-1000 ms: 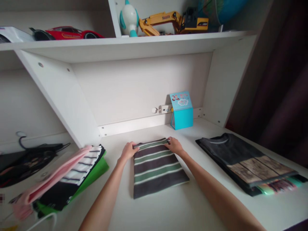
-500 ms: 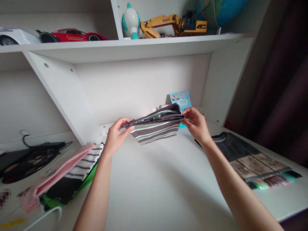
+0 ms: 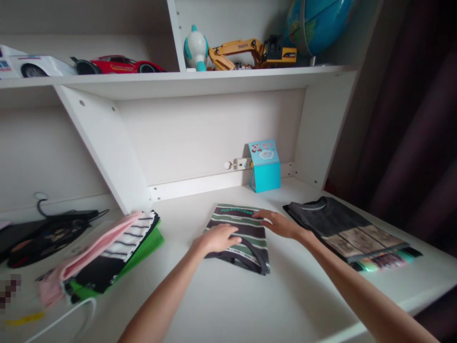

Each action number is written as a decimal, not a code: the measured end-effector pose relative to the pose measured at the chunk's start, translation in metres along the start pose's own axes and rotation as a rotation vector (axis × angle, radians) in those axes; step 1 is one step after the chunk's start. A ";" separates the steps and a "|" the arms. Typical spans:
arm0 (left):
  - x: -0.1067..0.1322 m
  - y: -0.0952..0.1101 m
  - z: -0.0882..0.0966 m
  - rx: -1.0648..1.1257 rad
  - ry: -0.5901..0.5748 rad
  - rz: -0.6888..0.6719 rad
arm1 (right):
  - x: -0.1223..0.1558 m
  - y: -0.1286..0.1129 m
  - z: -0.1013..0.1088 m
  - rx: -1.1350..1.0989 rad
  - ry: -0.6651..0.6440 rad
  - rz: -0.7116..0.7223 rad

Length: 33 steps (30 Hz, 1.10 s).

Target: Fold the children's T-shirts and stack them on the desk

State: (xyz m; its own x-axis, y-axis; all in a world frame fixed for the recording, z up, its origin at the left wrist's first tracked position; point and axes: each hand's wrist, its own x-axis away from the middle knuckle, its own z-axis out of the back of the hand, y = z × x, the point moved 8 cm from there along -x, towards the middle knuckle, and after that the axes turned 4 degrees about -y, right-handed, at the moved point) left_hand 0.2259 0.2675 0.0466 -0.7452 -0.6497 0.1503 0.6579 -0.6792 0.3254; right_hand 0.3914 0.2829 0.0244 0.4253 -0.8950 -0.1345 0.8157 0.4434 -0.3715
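Observation:
A folded striped T-shirt (image 3: 246,231), dark with green and white bands, lies flat on the white desk (image 3: 200,305), its collar toward me. Over its left part rests my left hand (image 3: 219,238), palm down with the fingers stretched out. My right hand (image 3: 276,223) reaches across the shirt's upper right side, fingers extended on or just above the cloth. Neither hand grips anything. To the right lies a stack of folded shirts (image 3: 317,214), a dark grey one with a printed panel on top.
Several folded garments (image 3: 114,238), pink, striped, black and green, lie at the left beside a black hanger (image 3: 43,212). A blue desk calendar (image 3: 266,176) stands at the back by a socket strip (image 3: 243,164). Toy cars, a toy excavator (image 3: 250,51) and a globe (image 3: 317,24) occupy the shelf above.
The striped T-shirt, held up between both hands before, now lies on the desk with its collar side showing. Both hands have let go, come down and opened over it. The view shifted slightly.

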 end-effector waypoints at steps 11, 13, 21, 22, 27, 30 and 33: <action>-0.009 -0.009 -0.011 -0.160 0.105 0.098 | 0.051 -0.092 -0.035 0.306 0.049 -0.027; -0.009 -0.004 -0.014 -0.159 0.115 0.072 | 0.068 -0.133 -0.043 0.207 0.015 0.077; 0.018 -0.003 -0.029 -0.118 0.144 -0.046 | 0.067 -0.129 -0.025 -0.193 -0.051 0.145; 0.027 -0.008 -0.025 -0.123 0.186 -0.009 | 0.059 -0.103 -0.018 -0.166 0.002 0.051; 0.081 -0.026 -0.022 -0.069 0.189 0.236 | 0.027 0.016 -0.007 0.018 0.072 -0.376; 0.094 -0.024 -0.034 -0.027 0.169 0.266 | 0.008 0.036 -0.018 0.011 0.036 -0.411; 0.091 -0.026 -0.039 0.067 0.280 0.271 | -0.005 0.030 -0.031 -0.008 0.004 -0.404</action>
State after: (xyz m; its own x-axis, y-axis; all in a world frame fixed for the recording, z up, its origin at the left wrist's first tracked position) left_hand 0.1453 0.2128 0.0149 -0.4810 -0.8765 -0.0189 0.8110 -0.4530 0.3702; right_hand 0.4016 0.2993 -0.0151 0.0700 -0.9973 0.0203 0.9136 0.0559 -0.4027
